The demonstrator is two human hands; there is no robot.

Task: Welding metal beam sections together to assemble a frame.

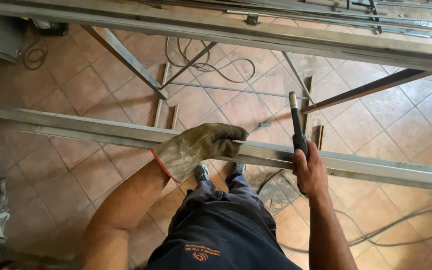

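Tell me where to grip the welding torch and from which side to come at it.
Grip the welding torch on its black handle, below the metal nozzle, coming from the near side as the right hand does. The nozzle points away, over the steel bar, so the handle end faces the person.

Left hand (203, 145) — worn olive-grey leather work glove with red-edged cuff. Right hand (310, 172) bare, both forearms unsleeved. Dark navy work trousers (221, 230) carrying a small orange printed emblem; dark grey shoes (202, 172) below.
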